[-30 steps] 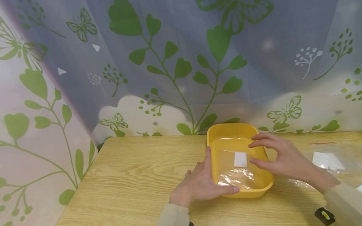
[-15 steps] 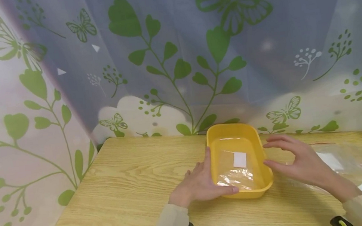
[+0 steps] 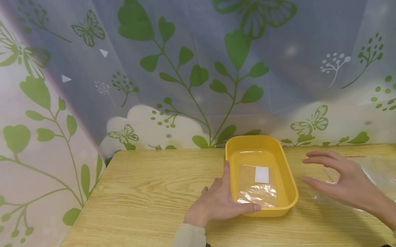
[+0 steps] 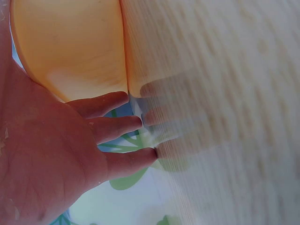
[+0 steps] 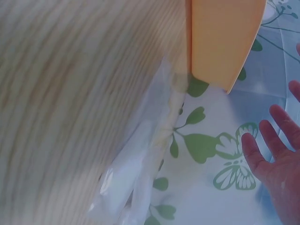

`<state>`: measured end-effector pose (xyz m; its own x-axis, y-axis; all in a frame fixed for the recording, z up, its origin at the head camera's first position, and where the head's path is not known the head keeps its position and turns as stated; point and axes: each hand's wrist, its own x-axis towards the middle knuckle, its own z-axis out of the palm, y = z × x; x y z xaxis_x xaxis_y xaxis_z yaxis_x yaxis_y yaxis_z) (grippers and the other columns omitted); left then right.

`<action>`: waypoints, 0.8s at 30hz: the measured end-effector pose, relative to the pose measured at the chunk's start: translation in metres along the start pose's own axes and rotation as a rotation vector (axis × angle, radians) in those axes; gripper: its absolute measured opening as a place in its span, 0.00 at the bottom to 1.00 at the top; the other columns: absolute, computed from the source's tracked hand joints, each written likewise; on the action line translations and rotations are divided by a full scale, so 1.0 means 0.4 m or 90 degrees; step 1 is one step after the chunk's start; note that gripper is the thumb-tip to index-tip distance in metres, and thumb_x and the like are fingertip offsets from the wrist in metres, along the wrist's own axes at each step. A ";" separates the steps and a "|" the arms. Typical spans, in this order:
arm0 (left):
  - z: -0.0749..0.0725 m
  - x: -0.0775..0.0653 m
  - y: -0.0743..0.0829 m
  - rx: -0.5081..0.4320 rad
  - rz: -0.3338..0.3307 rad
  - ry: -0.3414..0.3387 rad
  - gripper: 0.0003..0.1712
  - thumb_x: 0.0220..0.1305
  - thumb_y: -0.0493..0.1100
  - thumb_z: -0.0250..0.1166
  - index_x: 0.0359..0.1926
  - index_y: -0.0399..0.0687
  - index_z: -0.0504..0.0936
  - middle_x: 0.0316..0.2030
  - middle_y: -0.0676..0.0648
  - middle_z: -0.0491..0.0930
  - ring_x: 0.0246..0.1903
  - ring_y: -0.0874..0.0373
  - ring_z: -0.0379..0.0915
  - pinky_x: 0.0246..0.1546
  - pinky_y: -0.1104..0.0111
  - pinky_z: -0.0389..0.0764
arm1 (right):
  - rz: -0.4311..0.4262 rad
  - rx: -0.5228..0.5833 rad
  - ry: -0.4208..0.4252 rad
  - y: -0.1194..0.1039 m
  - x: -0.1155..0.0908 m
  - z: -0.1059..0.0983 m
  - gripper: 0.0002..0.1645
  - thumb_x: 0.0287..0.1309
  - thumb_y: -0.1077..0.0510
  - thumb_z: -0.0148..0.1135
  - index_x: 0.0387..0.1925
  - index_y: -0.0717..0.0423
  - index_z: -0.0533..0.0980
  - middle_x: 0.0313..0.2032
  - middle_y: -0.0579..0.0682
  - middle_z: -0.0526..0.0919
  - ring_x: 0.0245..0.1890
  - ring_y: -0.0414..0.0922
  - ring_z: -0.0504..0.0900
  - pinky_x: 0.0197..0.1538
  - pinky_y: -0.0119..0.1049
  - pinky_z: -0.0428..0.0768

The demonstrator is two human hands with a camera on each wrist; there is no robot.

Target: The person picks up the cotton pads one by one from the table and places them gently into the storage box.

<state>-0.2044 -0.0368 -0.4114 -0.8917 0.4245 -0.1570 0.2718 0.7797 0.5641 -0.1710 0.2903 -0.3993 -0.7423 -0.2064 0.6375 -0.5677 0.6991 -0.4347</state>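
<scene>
Here, one yellow tray (image 3: 254,144), one clear bag (image 3: 255,189) inside — left hand (image 3: 217,203) touching tray, right hand (image 3: 350,182) apart, each grip wide.

The tub (image 3: 276,211) is plain yellow, the table (image 3: 154,186) wood-grained, the curtain (image 3: 208,56) green-leafed blue.

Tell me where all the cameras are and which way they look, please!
On the head: looks forward and down at the yellow tub on the table; left hand, right hand and sleeves show.
On the left wrist: looks at the tub's outside; the left hand's palm shows.
On the right wrist: looks at clear plastic and the tub; part of the right hand shows at the edge.
Both wrist views share the tub, table and patterned curtain.
</scene>
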 end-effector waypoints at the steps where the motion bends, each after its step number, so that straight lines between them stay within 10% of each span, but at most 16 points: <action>1: 0.000 0.000 0.000 0.000 -0.001 0.000 0.82 0.46 0.84 0.66 0.82 0.58 0.23 0.79 0.40 0.56 0.79 0.41 0.52 0.77 0.36 0.49 | 0.005 0.002 -0.003 0.003 -0.004 -0.004 0.33 0.38 0.66 0.84 0.50 0.41 0.85 0.55 0.38 0.82 0.59 0.18 0.70 0.59 0.08 0.61; 15: -0.002 -0.002 -0.002 -0.002 0.003 0.001 0.82 0.46 0.84 0.66 0.82 0.58 0.23 0.79 0.40 0.58 0.79 0.41 0.53 0.76 0.35 0.50 | 0.026 -0.027 0.008 0.043 -0.039 -0.050 0.32 0.38 0.64 0.84 0.49 0.42 0.86 0.57 0.21 0.75 0.59 0.15 0.67 0.56 0.07 0.59; 24: -0.002 -0.005 -0.001 0.003 -0.007 -0.010 0.81 0.46 0.85 0.65 0.81 0.60 0.22 0.79 0.38 0.55 0.79 0.41 0.51 0.78 0.37 0.49 | -0.003 -0.102 -0.001 0.073 -0.065 -0.081 0.33 0.35 0.63 0.85 0.49 0.44 0.85 0.56 0.39 0.81 0.59 0.25 0.68 0.54 0.14 0.59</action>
<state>-0.2031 -0.0383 -0.4107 -0.8888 0.4232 -0.1759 0.2640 0.7865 0.5583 -0.1568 0.3382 -0.4081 -0.7409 -0.2105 0.6378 -0.5067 0.7985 -0.3251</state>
